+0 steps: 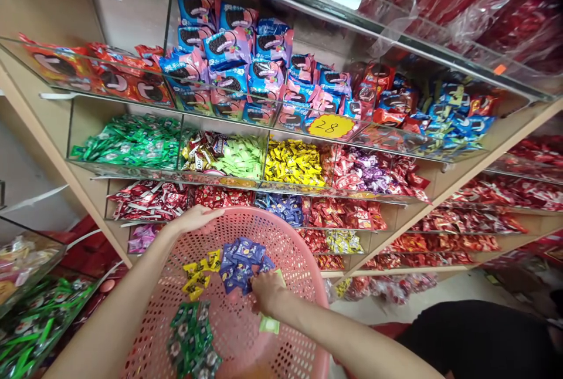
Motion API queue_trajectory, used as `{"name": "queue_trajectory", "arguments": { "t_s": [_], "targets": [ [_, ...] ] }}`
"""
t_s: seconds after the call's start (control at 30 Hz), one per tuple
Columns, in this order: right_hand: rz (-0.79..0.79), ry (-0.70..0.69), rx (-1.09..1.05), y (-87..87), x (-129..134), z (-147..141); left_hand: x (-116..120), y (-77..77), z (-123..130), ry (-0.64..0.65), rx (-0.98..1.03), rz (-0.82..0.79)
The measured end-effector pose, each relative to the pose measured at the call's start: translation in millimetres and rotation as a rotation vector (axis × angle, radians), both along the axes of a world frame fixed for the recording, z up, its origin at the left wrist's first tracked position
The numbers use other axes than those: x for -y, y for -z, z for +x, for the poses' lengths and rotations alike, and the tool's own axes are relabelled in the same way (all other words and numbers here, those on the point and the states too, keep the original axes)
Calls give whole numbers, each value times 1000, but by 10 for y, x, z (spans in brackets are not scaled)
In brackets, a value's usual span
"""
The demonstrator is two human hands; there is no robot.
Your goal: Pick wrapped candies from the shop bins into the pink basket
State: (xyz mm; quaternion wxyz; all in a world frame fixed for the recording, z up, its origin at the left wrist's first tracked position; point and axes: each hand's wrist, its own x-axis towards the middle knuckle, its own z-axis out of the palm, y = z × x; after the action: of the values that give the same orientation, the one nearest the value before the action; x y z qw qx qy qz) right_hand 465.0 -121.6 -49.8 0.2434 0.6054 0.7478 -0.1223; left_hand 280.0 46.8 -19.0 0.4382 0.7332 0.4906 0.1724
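The shelf rack (466, 178) stands beyond your fingers, stocked with wrapped packets. The pink basket (237, 323) is in front of it, its rim held in the closed fingers of your left hand (197, 219). Your right hand (268, 292) is inside the basket, fingers curled; whether they grip anything cannot be told. Relative to those right fingers: green packets (193, 335) lie left and nearer you; blue-purple packets (241, 256) lie just beside, left; yellow packets (200, 273) lie farther left; light-green packets (269, 324) show at both edges of the hand

In the pink basket (299, 259) lie blue packets (241, 256), yellow packets (200, 266) and green packets (189, 335).
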Motion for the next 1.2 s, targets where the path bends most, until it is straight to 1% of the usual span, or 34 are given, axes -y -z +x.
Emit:
{"name": "queue_trajectory", "arguments": {
  "t_s": [0.07, 0.1, 0.2, 0.27, 0.3, 0.37, 0.43, 0.5, 0.53, 0.63, 0.73, 0.8, 0.9, 1.07, 1.2],
  "targets": [
    [13, 25, -33, -110, -9, 1, 19, -20, 6, -8, 8, -13],
    [25, 46, -62, -200, -22, 16, 33, -33, 4, -11, 11, -20],
    [107, 119, -196, -565, -103, 172, 82, -74, -30, -23, 2, -7],
    [248, 162, -309, -795, -202, 396, 116, -97, -71, -22, -18, -2],
    [332, 190, -353, -877, -266, 542, 132, -107, -92, -18, -12, -18],
    [460, 290, -380, -945, -418, 874, 161, -129, -128, -33, -5, -34],
    [542, 425, -333, -877, -584, 1204, 189, -155, -147, -52, -5, -46],
    [571, 572, -233, -706, -739, 1459, 211, -185, -147, -69, -14, -46],
    [572, 611, -207, -599, -806, 1542, 218, -199, -141, -75, -21, -43],
    [553, 659, -174, -285, -960, 1621, 217, -224, -112, -79, -38, -35],
    [560, 671, -157, -84, -1075, 1567, 187, -213, -96, -62, -50, -19],
    [582, 690, -147, -24, -1148, 1542, 164, -192, -108, -61, -69, 5],
    [613, 715, -154, -3, -1262, 1551, 149, -169, -153, -79, -103, 38],
    [651, 676, -236, -18, -1463, 1541, 166, -177, -210, -106, -97, -29],
    [675, 665, -317, -3, -1609, 1426, 177, -198, -211, -100, -95, -5]
  ]
}}
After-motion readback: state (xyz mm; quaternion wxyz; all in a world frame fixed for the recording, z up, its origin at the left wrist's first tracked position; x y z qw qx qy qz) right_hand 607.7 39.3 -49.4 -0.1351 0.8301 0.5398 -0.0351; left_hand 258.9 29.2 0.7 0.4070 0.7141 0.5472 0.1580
